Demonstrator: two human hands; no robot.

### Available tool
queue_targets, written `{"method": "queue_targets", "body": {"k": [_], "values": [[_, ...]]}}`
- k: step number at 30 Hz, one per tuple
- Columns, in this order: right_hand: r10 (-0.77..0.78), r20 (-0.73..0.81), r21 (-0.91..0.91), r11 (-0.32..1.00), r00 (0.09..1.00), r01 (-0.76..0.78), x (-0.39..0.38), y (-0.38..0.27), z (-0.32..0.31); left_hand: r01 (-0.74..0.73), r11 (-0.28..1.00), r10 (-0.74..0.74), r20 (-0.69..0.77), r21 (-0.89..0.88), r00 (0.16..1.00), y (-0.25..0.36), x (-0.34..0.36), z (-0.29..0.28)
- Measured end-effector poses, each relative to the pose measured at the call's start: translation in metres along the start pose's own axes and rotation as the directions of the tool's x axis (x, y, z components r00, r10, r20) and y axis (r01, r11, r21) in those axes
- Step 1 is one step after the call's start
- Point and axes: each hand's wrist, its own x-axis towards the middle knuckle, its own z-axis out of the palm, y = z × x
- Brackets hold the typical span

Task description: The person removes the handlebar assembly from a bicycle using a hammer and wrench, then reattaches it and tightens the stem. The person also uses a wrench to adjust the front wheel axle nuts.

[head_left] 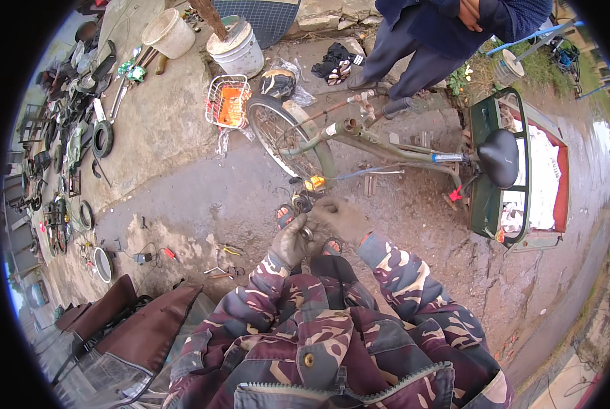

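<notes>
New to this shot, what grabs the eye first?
Probably the green cycle across upper centre and right, its black saddle by a green box of white material. Next, the camouflage jacket at bottom centre, with the left hand holding a small metal part at mid-frame. Upper left of centre, a white basket with bright orange contents sits beside the front wheel.

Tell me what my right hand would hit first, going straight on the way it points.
Your right hand points up and to the left, so probably the dark part just off its fingertips; the yellow piece lies close by. Blur and the single view leave depth unclear.
</notes>
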Motion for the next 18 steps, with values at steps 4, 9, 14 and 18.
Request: {"method": "queue_targets", "body": {"k": [4, 9, 14, 18], "values": [[-0.107, -0.325, -0.287, 0.958, 0.94, 0.01, 0.069, 0.008, -0.058, 0.044, 0.999, -0.045, 0.11, 0.013, 0.993, 0.02, 0.013, 0.03], [-0.068, -0.488, -0.426, 0.888, 0.87, -0.17, 0.167, 0.019, -0.076, 0.144, 0.985, -0.155, 0.116, 0.093, 0.981, 0.062, 0.028, 0.017], [0.065, -0.509, -0.514, 0.777, 0.858, -0.364, 0.201, 0.023, -0.071, 0.235, 0.964, -0.217, -0.138, 0.128, 0.966, 0.104, 0.051, -0.024], [0.028, -0.56, -0.398, 0.867, 0.828, -0.299, 0.197, 0.021, -0.068, 0.241, 0.968, -0.235, -0.077, 0.073, 0.969, 0.132, 0.065, -0.032]]}}
